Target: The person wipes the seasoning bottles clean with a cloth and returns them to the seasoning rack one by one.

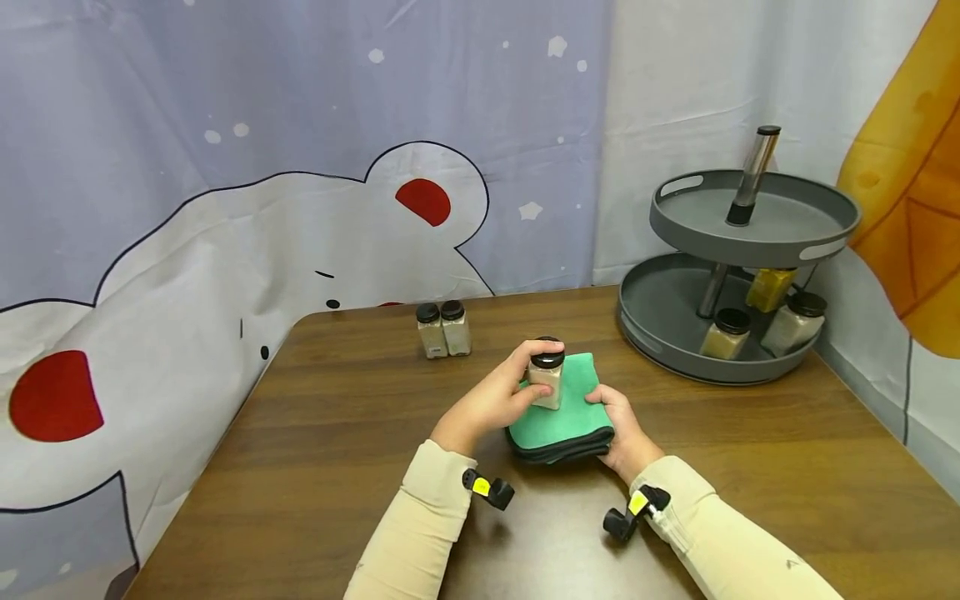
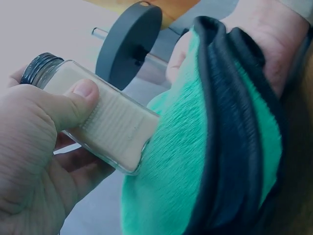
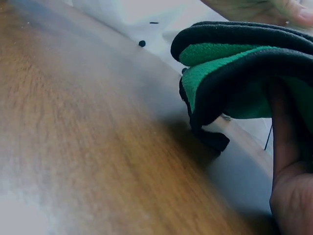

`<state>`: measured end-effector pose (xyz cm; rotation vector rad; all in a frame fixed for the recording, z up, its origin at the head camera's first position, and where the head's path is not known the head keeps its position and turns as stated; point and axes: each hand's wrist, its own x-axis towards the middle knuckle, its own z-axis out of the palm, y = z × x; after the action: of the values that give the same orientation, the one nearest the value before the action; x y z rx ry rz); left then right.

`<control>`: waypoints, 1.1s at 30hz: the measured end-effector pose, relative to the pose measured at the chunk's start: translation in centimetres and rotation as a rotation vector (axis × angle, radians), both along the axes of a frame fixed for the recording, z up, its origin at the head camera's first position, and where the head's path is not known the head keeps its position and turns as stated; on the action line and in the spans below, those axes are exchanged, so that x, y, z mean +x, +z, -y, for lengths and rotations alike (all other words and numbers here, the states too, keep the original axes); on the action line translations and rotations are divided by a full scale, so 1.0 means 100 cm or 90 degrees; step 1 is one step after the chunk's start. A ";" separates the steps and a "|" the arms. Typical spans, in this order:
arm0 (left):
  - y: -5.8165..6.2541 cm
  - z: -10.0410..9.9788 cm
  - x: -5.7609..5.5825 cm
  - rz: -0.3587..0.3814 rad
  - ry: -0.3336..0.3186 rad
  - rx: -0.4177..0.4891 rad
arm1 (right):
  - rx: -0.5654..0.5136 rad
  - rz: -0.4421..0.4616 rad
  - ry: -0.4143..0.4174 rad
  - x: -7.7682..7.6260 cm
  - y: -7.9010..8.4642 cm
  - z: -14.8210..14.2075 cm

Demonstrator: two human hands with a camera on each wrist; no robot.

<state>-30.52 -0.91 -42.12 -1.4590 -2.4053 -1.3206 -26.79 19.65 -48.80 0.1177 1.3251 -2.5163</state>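
My left hand (image 1: 489, 402) grips a square glass jar (image 1: 547, 382) of pale powder with a black lid, thumb on one side and fingers around the other. The jar's bottom end meets a folded green cloth (image 2: 171, 147) with black edging, as the left wrist view shows. That cloth lies in my right hand (image 1: 624, 433), the thumb over its top and the other fingers underneath. From the right wrist view, the cloth's folded layers hang above the table, with part of the right hand (image 3: 291, 181) tucked below them.
Two similar jars (image 1: 432, 333) stand side by side toward the table's back. At the right is a grey two-tier round tray (image 1: 750, 242); its lower level carries a yellow jar (image 1: 771, 290) and two pale jars (image 1: 725, 335). A printed curtain (image 1: 300, 225) hangs behind the wooden table (image 1: 337, 433).
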 end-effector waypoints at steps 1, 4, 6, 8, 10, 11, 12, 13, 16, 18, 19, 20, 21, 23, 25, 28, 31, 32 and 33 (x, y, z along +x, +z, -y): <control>0.000 0.001 0.000 0.005 0.005 0.002 | -0.002 0.002 -0.008 0.000 0.000 0.000; 0.002 0.005 -0.002 0.020 0.023 0.006 | -0.006 0.004 -0.021 0.000 0.002 0.000; 0.002 0.006 -0.002 0.025 0.028 0.001 | -0.004 0.002 -0.020 0.001 0.003 -0.001; 0.003 0.006 -0.003 0.022 0.019 -0.004 | 0.003 0.000 -0.018 0.001 0.003 -0.001; 0.005 0.006 -0.003 0.020 0.007 -0.007 | 0.009 -0.002 -0.010 0.002 0.003 -0.002; 0.005 0.006 -0.002 0.019 0.003 -0.008 | 0.012 -0.002 -0.005 0.002 0.003 -0.002; 0.006 0.006 -0.002 0.018 0.001 -0.009 | 0.016 -0.002 -0.004 0.002 0.003 -0.002; 0.006 0.006 -0.002 0.017 0.005 -0.009 | 0.020 -0.003 -0.002 0.002 0.003 -0.002; 0.004 0.005 -0.001 0.030 0.031 0.012 | 0.026 -0.008 0.003 0.001 0.002 -0.001; 0.001 0.003 -0.001 0.044 0.054 0.040 | 0.027 -0.014 0.006 0.000 0.001 -0.002; -0.001 0.002 -0.001 0.049 0.064 0.060 | 0.026 -0.019 0.009 0.000 0.001 -0.002; -0.004 0.001 -0.001 0.050 0.073 0.081 | 0.024 -0.022 0.015 0.000 0.000 -0.002; -0.007 -0.001 -0.001 0.052 0.078 0.101 | 0.021 -0.025 0.020 0.000 0.000 -0.002; -0.011 -0.004 0.000 0.047 0.085 0.133 | 0.020 -0.028 0.036 0.000 0.000 -0.003; -0.015 -0.009 0.001 0.039 0.080 0.152 | 0.013 -0.032 0.068 0.001 0.000 -0.003; -0.016 -0.016 0.004 0.021 0.056 0.140 | -0.020 -0.042 0.114 0.003 -0.001 -0.004; -0.014 -0.020 0.007 -0.024 0.039 0.100 | -0.050 -0.056 0.134 0.004 -0.001 -0.004; -0.013 -0.019 0.007 -0.045 0.043 0.085 | -0.052 -0.061 0.131 0.004 -0.001 -0.004; -0.012 -0.018 0.006 -0.065 0.047 0.073 | -0.048 -0.063 0.125 0.003 -0.001 -0.004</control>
<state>-29.89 0.92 -43.28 -1.3597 -2.2579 -1.3104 -26.44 20.07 -48.88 -0.1483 1.2114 -2.4279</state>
